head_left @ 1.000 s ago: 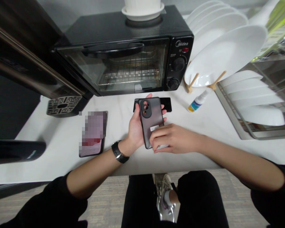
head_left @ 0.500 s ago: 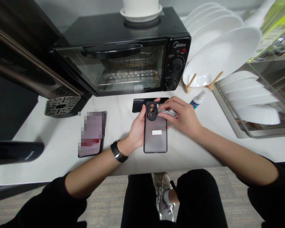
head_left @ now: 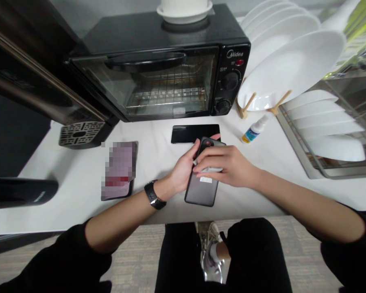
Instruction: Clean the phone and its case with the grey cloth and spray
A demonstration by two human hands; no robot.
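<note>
A dark phone case [head_left: 201,192] with a small white label is held over the counter by my left hand [head_left: 183,169], whose fingers wrap round its upper part. Pinched in my right hand [head_left: 228,165] is a white cloth or tissue [head_left: 212,169], pressed against the upper back of the case. The case tilts slightly, and my right fingers hide part of its camera cutout. Behind my hands, a black phone [head_left: 189,134] lies on the counter. To the right stands a small spray bottle [head_left: 252,131] with a blue and yellow label.
A black toaster oven [head_left: 158,81] stands at the back. Another phone [head_left: 118,171], its screen pixelated, lies on the left of the counter [head_left: 76,183], near a drip tray [head_left: 79,134]. White plates [head_left: 293,69] in a rack and stacked bowls [head_left: 326,122] are at the right.
The case has moved slightly lower and tilted. My right hand has moved down across its back with the cloth, covering more of the camera cutout and uncovering the spray bottle's label.
</note>
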